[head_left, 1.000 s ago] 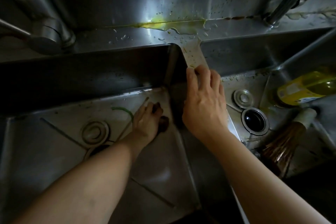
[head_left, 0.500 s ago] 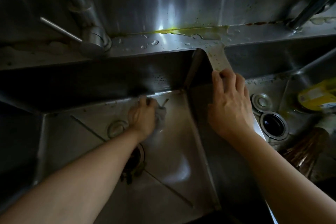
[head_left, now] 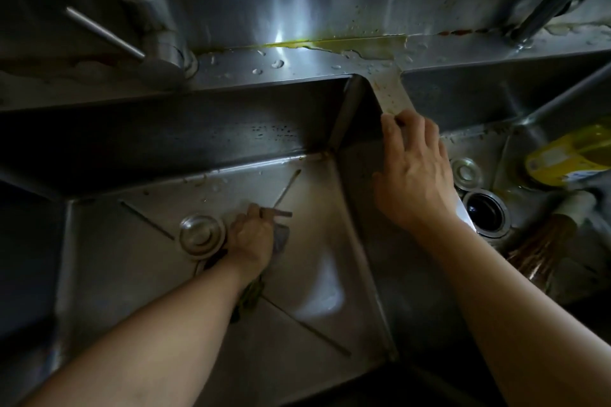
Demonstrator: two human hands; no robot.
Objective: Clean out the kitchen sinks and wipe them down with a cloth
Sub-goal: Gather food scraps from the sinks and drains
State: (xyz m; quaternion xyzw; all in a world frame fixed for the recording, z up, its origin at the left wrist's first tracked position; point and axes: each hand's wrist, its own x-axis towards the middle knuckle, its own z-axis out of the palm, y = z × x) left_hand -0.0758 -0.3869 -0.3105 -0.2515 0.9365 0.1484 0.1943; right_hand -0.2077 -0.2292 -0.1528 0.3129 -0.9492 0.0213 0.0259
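Two steel basins share a divider (head_left: 393,92). In the left sink (head_left: 132,274) my left hand (head_left: 251,238) is down on the floor, fingers curled round a small grey cloth (head_left: 281,237); a thin brown strip (head_left: 281,213) pokes out by the fingertips. A round metal stopper (head_left: 201,235) lies just left of that hand, and dark green scraps (head_left: 251,294) show under the wrist. My right hand (head_left: 413,172) rests on the divider with its fingers laid forward, holding nothing. The right sink (head_left: 463,102) has an open drain (head_left: 484,211).
A yellow-green spill (head_left: 350,43) runs along the back ledge. The tap (head_left: 148,16) stands at back left with its lever (head_left: 102,33) pointing left. In the right basin lie a yellow bottle (head_left: 568,158), a brush (head_left: 545,248) and a second stopper (head_left: 464,172).
My left hand closed on the cloth near the back of the left basin and drew back toward the drain. The view shifted left. My right hand stayed on the divider.
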